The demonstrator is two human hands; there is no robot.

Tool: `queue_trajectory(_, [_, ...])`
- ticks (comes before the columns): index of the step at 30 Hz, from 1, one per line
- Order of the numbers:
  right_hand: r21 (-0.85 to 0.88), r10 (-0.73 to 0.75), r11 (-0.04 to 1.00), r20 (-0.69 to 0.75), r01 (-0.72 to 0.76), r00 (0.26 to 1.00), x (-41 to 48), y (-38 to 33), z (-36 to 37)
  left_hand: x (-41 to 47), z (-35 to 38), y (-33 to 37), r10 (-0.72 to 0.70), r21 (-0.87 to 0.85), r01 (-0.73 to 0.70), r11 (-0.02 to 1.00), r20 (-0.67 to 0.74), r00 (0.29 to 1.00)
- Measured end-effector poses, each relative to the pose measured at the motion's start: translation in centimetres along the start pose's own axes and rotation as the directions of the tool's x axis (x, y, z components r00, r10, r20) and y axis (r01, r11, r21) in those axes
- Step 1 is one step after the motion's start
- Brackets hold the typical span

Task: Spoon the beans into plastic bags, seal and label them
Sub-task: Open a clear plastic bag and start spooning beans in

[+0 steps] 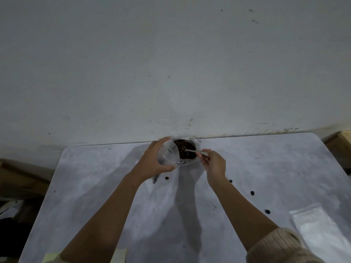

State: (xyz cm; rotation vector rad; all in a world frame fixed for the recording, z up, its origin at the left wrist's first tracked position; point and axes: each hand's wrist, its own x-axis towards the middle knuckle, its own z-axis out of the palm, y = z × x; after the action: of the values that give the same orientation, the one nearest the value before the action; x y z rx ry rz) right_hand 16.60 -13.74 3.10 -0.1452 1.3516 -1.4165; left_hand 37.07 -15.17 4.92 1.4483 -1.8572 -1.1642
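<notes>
- The left hand [156, 161] grips a clear plastic bag [169, 155]. Its fingers are curled over the far top edge and its thumb is hooked under the near edge, so the bag sits between them.
- The bag is held up off the table [114, 186], just left of the beans [183, 147]. Its right edge overlaps the rim of the clear container [190, 162].
- The bag is thin, see-through and slightly crumpled. Whether any beans are inside it cannot be told.
- The right hand [215, 167] pinches the handle of a pale plastic spoon [191, 151] between the thumb and the bunched fingertips, with the other fingers folded in narrowly.
- The spoon reaches left from the fingers, and its far end lies on or in the beans. How much it carries cannot be told.
- The beans are a dark brown heap that fills the container. The container stands at the far edge of the table, against the wall [171, 63].
- A few loose beans [252, 193] lie scattered on the grey tabletop, well apart from one another.
- A stack of flat clear bags [326, 230] lies at the table's near right corner, beside a cream knit sleeve [275, 247].
- Yellow paper slips [50, 257] show at the near edge.
</notes>
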Motion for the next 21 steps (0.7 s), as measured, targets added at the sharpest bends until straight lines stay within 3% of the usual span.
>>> queue_trajectory(12, [-0.041,-0.171,0.985,-0.069,0.168,0.983,-0.5,-3.7,-0.5,0.7,-0.5,-0.1,0.001,0.034,0.002,0.999,-0.064,0.998])
queue_trajectory(18, [0.01,-0.275,0.962,0.021,0.274,0.961,-2.6,-6.2,0.6,0.2,-0.6,0.7,0.011,0.135,0.004,0.991,-0.106,0.994])
queue_trajectory(21, [-0.048,-0.316,0.945,0.12,0.323,0.941,-3.6,-6.2,1.6,0.1,-0.4,1.3,0.024,0.122,-0.011,0.992,-0.103,0.994])
